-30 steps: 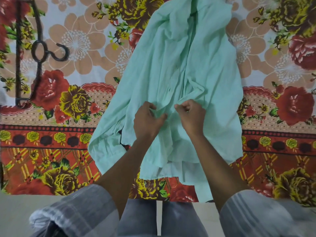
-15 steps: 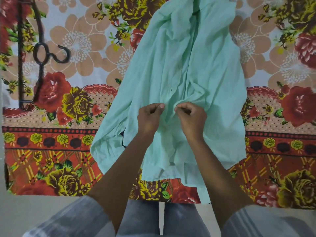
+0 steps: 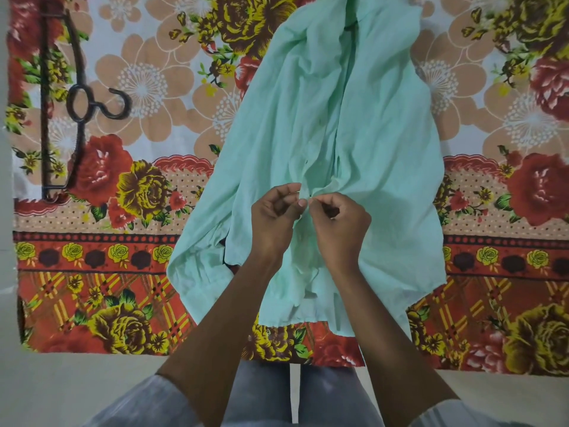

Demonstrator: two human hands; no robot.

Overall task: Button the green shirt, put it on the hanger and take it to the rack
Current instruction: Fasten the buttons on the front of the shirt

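A pale green shirt (image 3: 338, 124) lies spread and rumpled on a flowered bedsheet (image 3: 154, 211), collar end far, hem end near me. My left hand (image 3: 274, 221) and my right hand (image 3: 340, 224) meet over the shirt's front opening at mid-length. Each pinches an edge of the placket between thumb and fingertips, knuckles almost touching. The button itself is too small to make out. A dark hanger (image 3: 66, 109) lies flat on the sheet at the far left, its hook pointing right, well away from both hands.
The sheet's near edge (image 3: 184, 354) ends over a pale floor, where my legs in grey trousers (image 3: 277, 392) show. Bare sheet surrounds the shirt to left and right. No rack is in view.
Both hands have drawn closer together and lifted the placket edges; the left hand went from resting low on the cloth to a fingertip pinch beside the right.
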